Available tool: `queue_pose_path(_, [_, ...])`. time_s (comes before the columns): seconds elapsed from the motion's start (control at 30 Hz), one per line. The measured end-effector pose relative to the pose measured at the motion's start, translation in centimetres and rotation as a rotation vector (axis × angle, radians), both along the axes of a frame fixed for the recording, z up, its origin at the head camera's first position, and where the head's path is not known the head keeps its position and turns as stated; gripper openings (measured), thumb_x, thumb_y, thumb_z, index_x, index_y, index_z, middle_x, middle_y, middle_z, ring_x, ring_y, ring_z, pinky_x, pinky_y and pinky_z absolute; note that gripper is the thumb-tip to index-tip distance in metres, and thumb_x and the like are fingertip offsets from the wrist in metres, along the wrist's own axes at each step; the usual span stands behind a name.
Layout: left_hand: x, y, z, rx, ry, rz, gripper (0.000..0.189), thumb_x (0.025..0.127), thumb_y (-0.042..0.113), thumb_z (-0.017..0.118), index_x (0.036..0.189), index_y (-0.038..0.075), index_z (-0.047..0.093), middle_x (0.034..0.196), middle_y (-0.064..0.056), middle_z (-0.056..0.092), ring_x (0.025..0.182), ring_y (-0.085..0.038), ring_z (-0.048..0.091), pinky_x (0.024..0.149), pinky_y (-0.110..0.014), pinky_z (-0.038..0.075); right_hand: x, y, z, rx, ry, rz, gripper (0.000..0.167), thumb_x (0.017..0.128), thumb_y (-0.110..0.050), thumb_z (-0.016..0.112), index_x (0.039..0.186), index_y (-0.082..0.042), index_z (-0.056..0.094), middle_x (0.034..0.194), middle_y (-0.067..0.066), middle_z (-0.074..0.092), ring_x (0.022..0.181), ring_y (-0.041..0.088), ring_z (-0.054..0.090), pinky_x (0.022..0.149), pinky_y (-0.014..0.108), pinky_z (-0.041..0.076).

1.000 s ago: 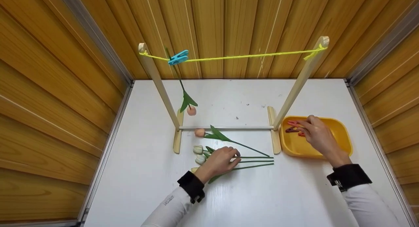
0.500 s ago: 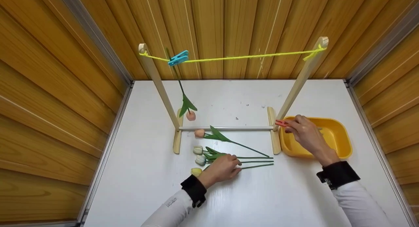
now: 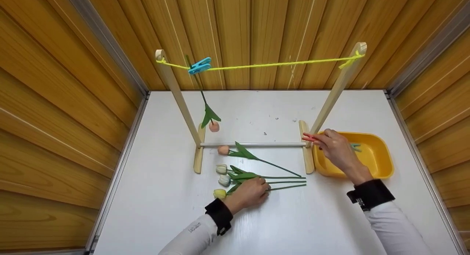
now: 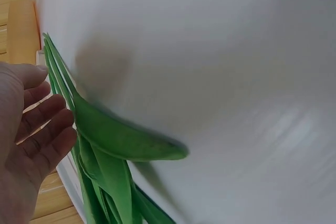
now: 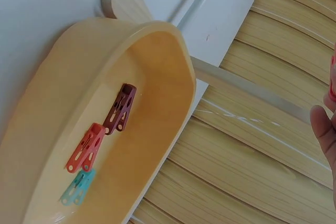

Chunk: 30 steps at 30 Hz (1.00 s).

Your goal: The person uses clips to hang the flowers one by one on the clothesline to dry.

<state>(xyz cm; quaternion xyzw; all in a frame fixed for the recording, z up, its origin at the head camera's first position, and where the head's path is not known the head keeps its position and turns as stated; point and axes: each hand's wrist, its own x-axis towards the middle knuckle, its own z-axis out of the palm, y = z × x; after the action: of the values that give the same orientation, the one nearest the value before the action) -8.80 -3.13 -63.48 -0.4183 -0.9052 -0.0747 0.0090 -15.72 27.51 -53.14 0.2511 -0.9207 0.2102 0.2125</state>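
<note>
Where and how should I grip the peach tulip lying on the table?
Best bet: pinch the peach tulip on its bare stem, about midway between leaf and cut end, coming from above. That stretch is thin, leafless and apart from the neighbouring stems; toward the end they crowd close, and the leaf and bloom take up the other end.

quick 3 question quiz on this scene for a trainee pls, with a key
1. Count: how many clothespins lie in the yellow tub in the right wrist view?
2. True or false: the tulip clipped to the string hangs bloom down.
3. Choose: what does the right hand pinch?
a) the string
b) a tulip
c) a red clothespin

Key: 1. three; 2. true; 3. c.
</note>
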Motion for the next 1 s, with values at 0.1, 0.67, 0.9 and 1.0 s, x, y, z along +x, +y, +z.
queue_pose_path(0.1, [0.2,0.1,-0.3,0.004,0.018,-0.002,0.011,0.096,0.025,0.062,0.100,0.018,0.070,0.092,0.004,0.067,0.084,-0.012,0.064,0.075,-0.024,0.053,0.0,-0.3,0.0,-0.006,-0.014,-0.002,0.028,0.081,-0.005,0.077,0.110,-0.002,0.075,0.078,0.006,0.055,0.070,0.014,0.048,0.060,0.023,0.044])
queue_pose_path(0.67, [0.9,1.2,-1.7,-0.108,0.314,0.041,0.011,0.085,0.013,0.064,0.095,0.017,0.067,0.090,0.004,0.063,0.077,-0.012,0.059,0.058,-0.020,0.049,0.0,-0.9,-0.2,-0.053,-0.028,0.029,0.026,0.083,-0.005,0.077,0.108,0.000,0.074,0.079,0.006,0.055,0.072,0.013,0.047,0.062,0.019,0.041])
queue_pose_path(0.9, [0.9,1.4,-1.7,-0.111,0.273,0.068,0.008,0.085,0.012,0.064,0.089,0.017,0.068,0.089,0.003,0.062,0.078,-0.013,0.058,0.057,-0.021,0.049,0.2,-0.8,-0.3,-0.058,-0.061,0.027,0.026,0.085,-0.006,0.075,0.110,0.000,0.073,0.080,0.005,0.055,0.071,0.011,0.046,0.062,0.018,0.040])
queue_pose_path(1.0, [0.9,1.3,-1.6,-0.113,0.239,0.072,0.009,0.085,0.011,0.064,0.091,0.017,0.068,0.089,0.003,0.063,0.079,-0.013,0.059,0.059,-0.020,0.050,0.3,-0.8,-0.4,-0.065,-0.055,0.025,0.024,0.083,-0.003,0.076,0.107,0.000,0.073,0.080,0.004,0.056,0.071,0.011,0.047,0.062,0.017,0.041])
